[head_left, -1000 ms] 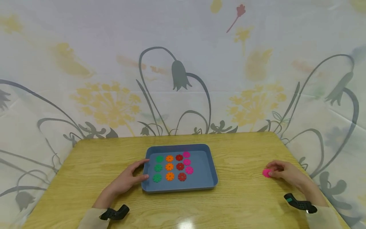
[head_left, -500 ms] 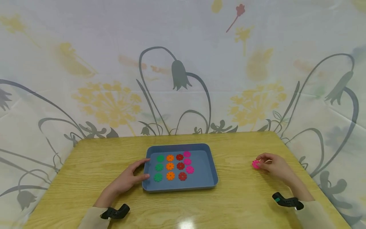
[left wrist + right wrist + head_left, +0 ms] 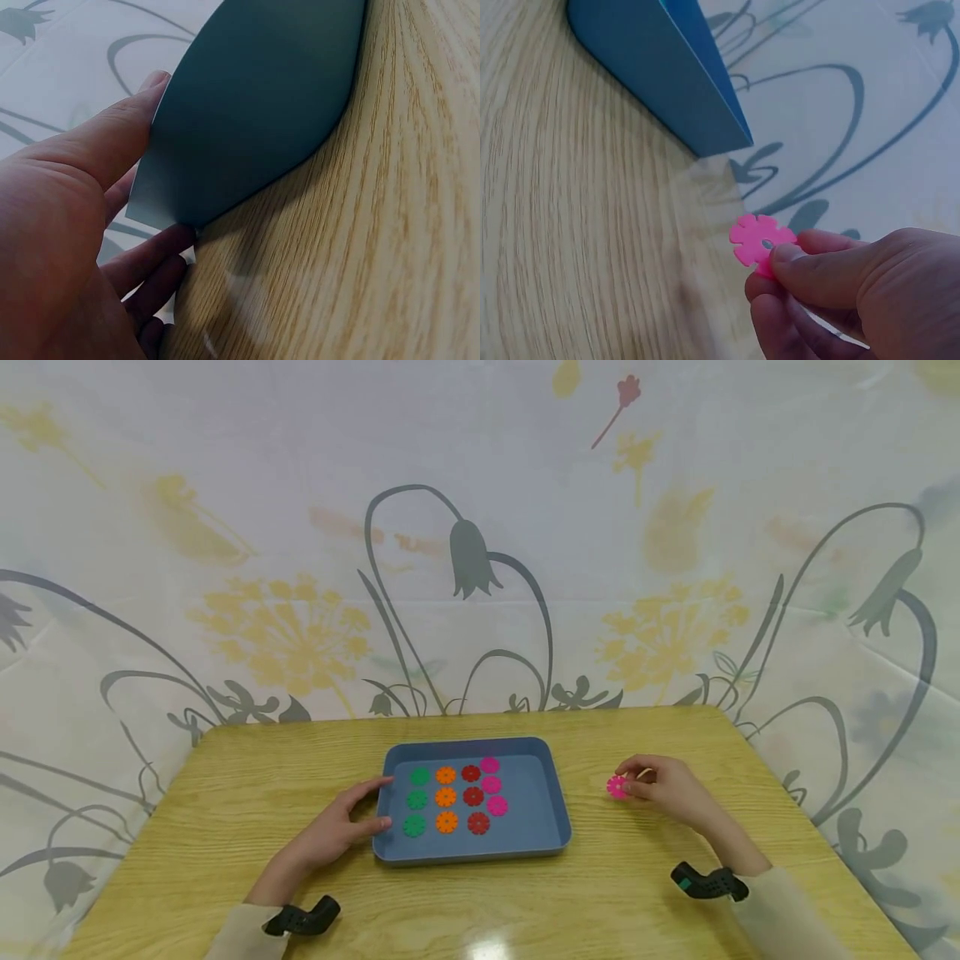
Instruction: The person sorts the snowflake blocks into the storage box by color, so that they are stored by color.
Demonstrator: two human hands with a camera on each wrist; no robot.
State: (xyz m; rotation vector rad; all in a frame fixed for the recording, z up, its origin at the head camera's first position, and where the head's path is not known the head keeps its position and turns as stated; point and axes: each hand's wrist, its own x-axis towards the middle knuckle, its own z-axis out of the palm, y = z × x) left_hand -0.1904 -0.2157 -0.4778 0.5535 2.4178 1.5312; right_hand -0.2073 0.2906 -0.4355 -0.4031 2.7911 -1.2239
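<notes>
A blue-grey tray (image 3: 525, 843) stands on the table with small notched plastic discs lying in columns inside it. From left to right these are green discs (image 3: 417, 799), orange discs (image 3: 446, 797), dark red discs (image 3: 473, 797) and pink discs (image 3: 491, 785). My left hand (image 3: 337, 827) rests at the tray's left edge, thumb and index finger spread and reaching over the rim. To the right of the tray, my right hand (image 3: 671, 789) pinches a single pink disc (image 3: 751, 238) between thumb and fingers, held above the table.
The wooden table (image 3: 300, 752) runs back to a flower-printed cloth (image 3: 660, 527). Dark wrist straps with camera mounts sit on both wrists. Inside the tray, its bare right part (image 3: 532, 810) lies beyond the pink discs.
My right hand has moved left across the table toward the tray, carrying the pink disc. My left hand and the discs in the tray have stayed in place.
</notes>
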